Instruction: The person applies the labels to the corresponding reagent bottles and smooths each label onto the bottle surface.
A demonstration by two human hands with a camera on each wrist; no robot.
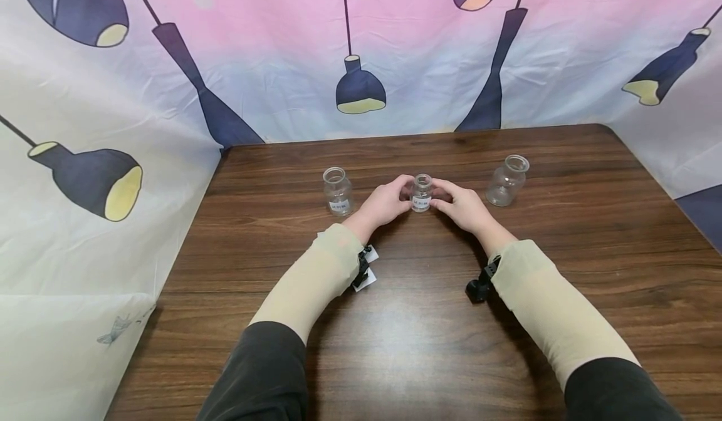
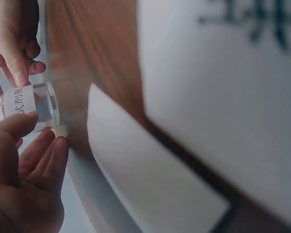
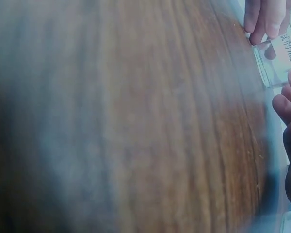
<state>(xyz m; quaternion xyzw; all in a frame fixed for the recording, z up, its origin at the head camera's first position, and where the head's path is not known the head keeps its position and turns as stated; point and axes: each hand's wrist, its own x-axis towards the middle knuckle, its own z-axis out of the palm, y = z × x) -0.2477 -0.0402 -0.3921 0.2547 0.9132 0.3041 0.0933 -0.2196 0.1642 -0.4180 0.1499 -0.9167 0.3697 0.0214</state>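
Observation:
A small clear glass reagent bottle point(image 1: 421, 194) with a white printed label stands upright on the brown wooden table point(image 1: 417, 358), between both hands. From its left side my left hand point(image 1: 389, 202) holds it, thumb on the label point(image 2: 20, 99) and fingers round the back. On the other side my right hand point(image 1: 459, 205) pinches the same bottle, its thumb also at the front. The bottle's mouth is uncovered. In the right wrist view the bottle point(image 3: 266, 60) shows only at the upper right edge, with part of both hands.
A larger labelled glass bottle point(image 1: 337, 192) stands left of the hands. Another wide-mouthed glass bottle point(image 1: 506, 181) stands to the right, with no label visible. White cards point(image 1: 365, 280) show by the left wrist. A printed cloth point(image 1: 293, 83) hangs behind the table.

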